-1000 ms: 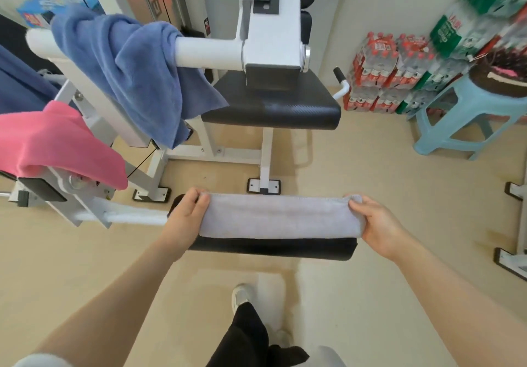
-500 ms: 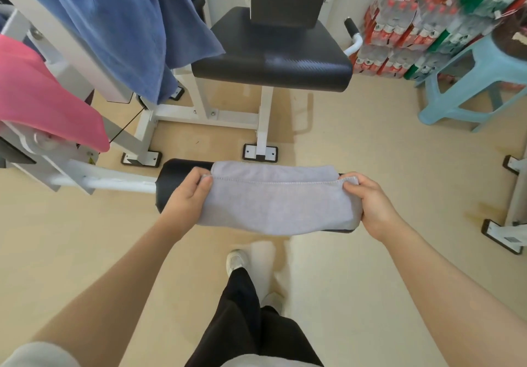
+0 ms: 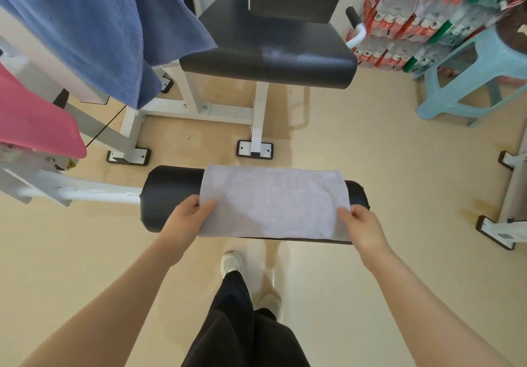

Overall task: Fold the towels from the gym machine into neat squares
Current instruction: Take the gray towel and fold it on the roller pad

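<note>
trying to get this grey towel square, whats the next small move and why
Probably bring the left hand across to the right hand, halving the grey towel: it lies as a wide strip over the black roller pad, each hand pinching a near corner.

We stand on a beige floor (image 3: 370, 167) with a soft sheen. Our landmark is the black seat (image 3: 271, 53) on white legs. Right of the seat, packs of bottled water (image 3: 399, 19) are stacked by the wall, and a pale blue stool (image 3: 462, 81) stands just beside them. Farther right of the seat, white frame feet (image 3: 502, 230) rest on the floor.
</note>
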`<move>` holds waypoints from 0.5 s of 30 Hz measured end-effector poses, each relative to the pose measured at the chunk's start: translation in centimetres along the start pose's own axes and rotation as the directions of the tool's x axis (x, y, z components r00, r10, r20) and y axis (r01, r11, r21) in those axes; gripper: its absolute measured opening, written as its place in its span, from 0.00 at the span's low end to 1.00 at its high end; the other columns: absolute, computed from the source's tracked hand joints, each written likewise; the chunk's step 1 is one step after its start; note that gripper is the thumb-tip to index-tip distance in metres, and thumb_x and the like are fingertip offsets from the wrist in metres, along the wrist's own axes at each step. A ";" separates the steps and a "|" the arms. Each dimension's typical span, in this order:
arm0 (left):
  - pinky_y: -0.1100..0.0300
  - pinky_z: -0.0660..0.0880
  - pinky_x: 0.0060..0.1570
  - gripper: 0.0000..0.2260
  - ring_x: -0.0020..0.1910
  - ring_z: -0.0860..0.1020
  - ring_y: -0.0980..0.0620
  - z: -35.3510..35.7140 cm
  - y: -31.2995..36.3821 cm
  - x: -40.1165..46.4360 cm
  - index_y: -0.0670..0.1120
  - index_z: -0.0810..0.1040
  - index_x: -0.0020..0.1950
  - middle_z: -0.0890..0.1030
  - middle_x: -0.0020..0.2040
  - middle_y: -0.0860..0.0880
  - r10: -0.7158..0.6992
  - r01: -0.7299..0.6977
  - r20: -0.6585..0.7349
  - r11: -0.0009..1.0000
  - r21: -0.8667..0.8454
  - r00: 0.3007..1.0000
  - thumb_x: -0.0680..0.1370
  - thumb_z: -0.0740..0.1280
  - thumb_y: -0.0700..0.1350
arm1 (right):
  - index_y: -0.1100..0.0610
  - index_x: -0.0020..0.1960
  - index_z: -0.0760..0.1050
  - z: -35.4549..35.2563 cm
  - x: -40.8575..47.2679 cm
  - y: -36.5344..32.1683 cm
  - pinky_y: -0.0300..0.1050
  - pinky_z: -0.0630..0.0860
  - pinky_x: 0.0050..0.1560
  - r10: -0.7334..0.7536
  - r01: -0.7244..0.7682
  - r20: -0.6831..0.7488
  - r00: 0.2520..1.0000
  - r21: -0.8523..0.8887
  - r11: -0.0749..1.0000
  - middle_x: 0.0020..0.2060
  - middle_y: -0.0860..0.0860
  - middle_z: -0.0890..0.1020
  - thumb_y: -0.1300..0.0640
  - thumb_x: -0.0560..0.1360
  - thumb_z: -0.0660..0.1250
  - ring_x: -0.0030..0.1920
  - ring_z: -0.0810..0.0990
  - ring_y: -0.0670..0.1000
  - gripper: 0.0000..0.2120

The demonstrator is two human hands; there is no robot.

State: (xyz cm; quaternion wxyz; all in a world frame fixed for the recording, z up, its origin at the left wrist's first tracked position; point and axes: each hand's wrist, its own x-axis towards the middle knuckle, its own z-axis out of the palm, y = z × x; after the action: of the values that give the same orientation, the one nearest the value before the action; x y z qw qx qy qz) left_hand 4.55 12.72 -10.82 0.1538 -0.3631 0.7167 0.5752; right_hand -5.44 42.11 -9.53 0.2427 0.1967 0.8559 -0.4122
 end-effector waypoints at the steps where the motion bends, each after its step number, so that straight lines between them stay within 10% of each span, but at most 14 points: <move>1: 0.58 0.67 0.40 0.11 0.39 0.70 0.50 0.1 -0.1 -0.1 0.44 0.72 0.45 0.72 0.40 0.48 0.017 -0.017 -0.007 0.999 0.029 1.000 0.79 0.61 0.51 | 0.57 0.35 0.63 -0.1 -0.1 0.5 0.42 0.58 0.33 -0.004 0.004 0.023 1.000 0.000 1.000 0.33 0.50 0.67 0.57 0.78 0.59 0.33 0.63 0.50 0.13; 11: 0.55 0.69 0.43 0.01 0.44 0.73 0.47 0.1 -2.2 -0.9 0.46 0.70 0.47 0.76 0.43 0.45 -0.002 0.003 -0.008 0.991 0.134 1.000 0.78 0.61 0.42 | 0.60 0.40 0.67 0.1 -0.8 2.1 0.46 0.67 0.34 0.009 -0.028 -0.070 0.997 -0.274 0.961 0.33 0.53 0.72 0.63 0.73 0.60 0.38 0.71 0.56 0.03; 15: 0.51 0.71 0.45 0.13 0.47 0.73 0.44 1.8 -0.6 -2.0 0.42 0.68 0.59 0.75 0.43 0.48 0.178 -0.077 -0.265 0.933 0.351 0.948 0.75 0.63 0.41 | 0.61 0.65 0.65 2.3 -2.2 1.5 0.55 0.66 0.63 -0.422 0.256 -0.190 0.887 -0.560 0.788 0.63 0.61 0.72 0.61 0.70 0.63 0.64 0.69 0.63 0.23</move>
State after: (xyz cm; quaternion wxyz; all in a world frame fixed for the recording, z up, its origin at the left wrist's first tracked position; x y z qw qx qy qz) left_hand 5.96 15.05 -10.51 0.0679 -0.3645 0.8413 0.3934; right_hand -2.24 40.84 -10.40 0.0727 0.0262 0.9829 -0.1673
